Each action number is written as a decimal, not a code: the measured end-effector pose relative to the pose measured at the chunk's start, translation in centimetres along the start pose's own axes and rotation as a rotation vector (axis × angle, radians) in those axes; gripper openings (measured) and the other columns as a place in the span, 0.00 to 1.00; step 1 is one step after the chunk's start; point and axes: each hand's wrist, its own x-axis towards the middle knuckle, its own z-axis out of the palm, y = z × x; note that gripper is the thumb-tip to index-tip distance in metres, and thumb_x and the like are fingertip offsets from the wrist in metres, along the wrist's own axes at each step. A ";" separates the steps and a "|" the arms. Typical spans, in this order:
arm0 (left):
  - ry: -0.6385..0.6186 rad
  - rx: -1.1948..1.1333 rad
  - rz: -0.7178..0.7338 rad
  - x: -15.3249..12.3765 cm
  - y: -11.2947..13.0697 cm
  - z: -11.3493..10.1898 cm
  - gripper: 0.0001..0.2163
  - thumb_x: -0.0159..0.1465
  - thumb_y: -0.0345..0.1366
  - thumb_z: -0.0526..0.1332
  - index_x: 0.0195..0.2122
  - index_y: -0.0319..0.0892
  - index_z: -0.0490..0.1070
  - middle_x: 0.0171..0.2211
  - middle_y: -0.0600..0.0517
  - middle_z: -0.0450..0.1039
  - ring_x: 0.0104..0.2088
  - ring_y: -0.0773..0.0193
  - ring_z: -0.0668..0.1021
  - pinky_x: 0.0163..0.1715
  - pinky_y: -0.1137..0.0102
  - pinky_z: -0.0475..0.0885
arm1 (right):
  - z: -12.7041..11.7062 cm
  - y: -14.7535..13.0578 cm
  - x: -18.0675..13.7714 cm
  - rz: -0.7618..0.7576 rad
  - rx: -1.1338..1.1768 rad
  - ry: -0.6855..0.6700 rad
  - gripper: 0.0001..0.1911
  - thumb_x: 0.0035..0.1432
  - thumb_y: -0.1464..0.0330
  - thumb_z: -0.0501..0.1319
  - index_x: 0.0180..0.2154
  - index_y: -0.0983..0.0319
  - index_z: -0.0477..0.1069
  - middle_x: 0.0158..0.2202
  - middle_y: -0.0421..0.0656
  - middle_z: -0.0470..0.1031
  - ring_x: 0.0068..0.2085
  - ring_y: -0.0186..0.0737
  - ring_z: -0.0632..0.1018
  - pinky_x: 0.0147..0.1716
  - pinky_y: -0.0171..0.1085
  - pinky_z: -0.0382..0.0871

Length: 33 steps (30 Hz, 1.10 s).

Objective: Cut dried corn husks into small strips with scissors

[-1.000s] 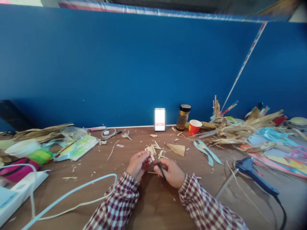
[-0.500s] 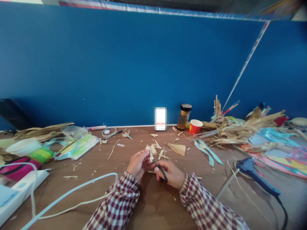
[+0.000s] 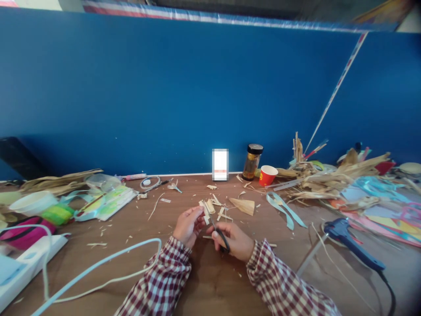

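My left hand (image 3: 190, 224) pinches a small pale strip of dried husk (image 3: 206, 215) between thumb and fingers. Around the black handles of a pair of scissors (image 3: 224, 243), my right hand (image 3: 235, 239) is closed, with the blades pointing up and left beside the strip. Just beyond both hands lie several cut husk pieces (image 3: 215, 201) on the brown table (image 3: 210, 285). A broader piece of dried husk (image 3: 243, 206) rests to their right. The fingers hide part of the strip.
At the right sit a blue glue gun (image 3: 351, 243), a light-blue ribbon (image 3: 286, 210) and piled dried husks (image 3: 348, 175). A lidded jar (image 3: 252, 162) and red paper cup (image 3: 269, 175) stand near the blue partition (image 3: 164, 96). A white cable (image 3: 108, 259) loops by my left sleeve.
Both hands hold nearly the same place, with the scissors still beside the husk strip. The whole view has shifted very slightly downward.
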 end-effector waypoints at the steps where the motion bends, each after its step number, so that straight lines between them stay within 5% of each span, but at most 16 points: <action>1: -0.001 0.003 -0.002 0.0 0.0 0.0 0.04 0.57 0.27 0.58 0.26 0.37 0.69 0.18 0.56 0.67 0.16 0.76 0.69 0.15 0.82 0.66 | 0.0 0.0 0.0 0.000 -0.002 0.000 0.21 0.55 0.55 0.55 0.40 0.66 0.68 0.20 0.38 0.68 0.21 0.28 0.65 0.20 0.28 0.57; 33: -0.036 0.005 -0.024 0.1 0.0 -0.2 0.04 0.57 0.27 0.58 0.25 0.36 0.70 0.18 0.55 0.67 0.16 0.75 0.70 0.16 0.81 0.68 | 0.3 -0.7 -0.2 0.032 -0.020 0.035 0.20 0.52 0.54 0.57 0.38 0.65 0.68 0.18 0.36 0.66 0.20 0.28 0.65 0.20 0.28 0.57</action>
